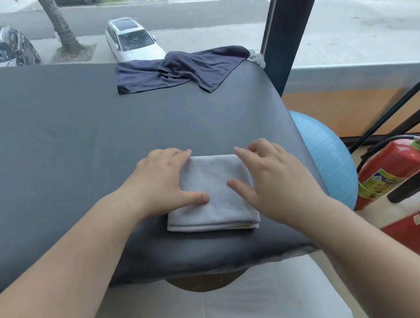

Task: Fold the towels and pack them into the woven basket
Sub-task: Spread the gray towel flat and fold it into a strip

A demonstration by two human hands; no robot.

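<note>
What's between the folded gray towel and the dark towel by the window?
In the head view, only bare gray sheet lies between the folded gray towel and the crumpled dark towel.

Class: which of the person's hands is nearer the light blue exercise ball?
Right. The right hand is at the right side of the folded grey towel, towards the ball; the left hand rests on the towel's left side, farther off.

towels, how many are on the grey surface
2. A folded light grey towel lies near the front edge, under the left hand and right hand. A rumpled dark blue towel lies at the far edge. A pale bundle at the far right corner might be another; unclear.
</note>
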